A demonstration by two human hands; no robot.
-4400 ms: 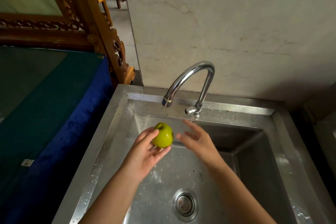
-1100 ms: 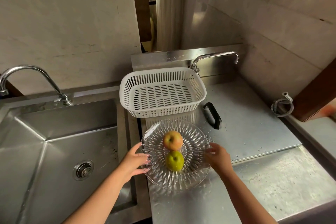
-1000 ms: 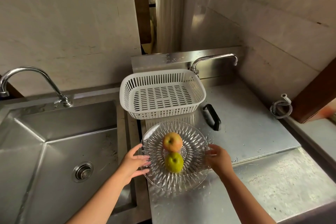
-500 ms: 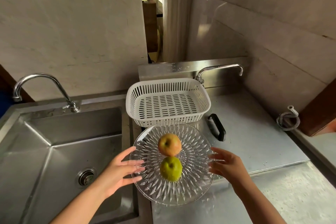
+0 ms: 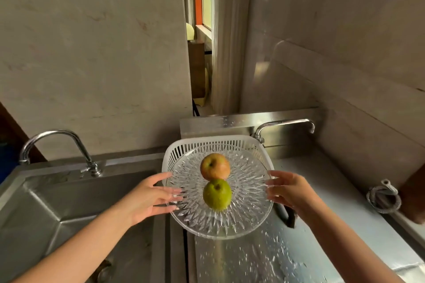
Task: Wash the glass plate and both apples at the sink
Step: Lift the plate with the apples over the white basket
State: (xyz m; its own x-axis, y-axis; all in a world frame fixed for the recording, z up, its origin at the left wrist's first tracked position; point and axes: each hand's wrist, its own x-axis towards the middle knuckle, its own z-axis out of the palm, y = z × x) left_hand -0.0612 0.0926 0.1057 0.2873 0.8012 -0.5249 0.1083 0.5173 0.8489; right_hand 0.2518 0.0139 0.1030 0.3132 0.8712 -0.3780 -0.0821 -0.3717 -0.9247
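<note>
A cut-glass plate point(image 5: 250, 220) is held level above the wet steel counter, in front of the white basket. On it lie a red-yellow apple point(image 5: 215, 166) at the far side and a green apple point(image 5: 217, 194) at the near side, touching each other. My left hand point(image 5: 150, 197) grips the plate's left rim, fingers spread under and over the edge. My right hand point(image 5: 288, 192) grips the right rim the same way.
The steel sink point(image 5: 34, 216) with its curved tap point(image 5: 55, 145) lies to the left. A white slotted basket point(image 5: 181, 148) stands behind the plate. A second tap point(image 5: 285, 125) sits at the back, a black handle point(image 5: 286, 215) under my right hand, a coiled hose point(image 5: 383, 197) at right.
Both hands have raised the plate with the two apples off the counter, up and toward me. The view has tilted upward.
</note>
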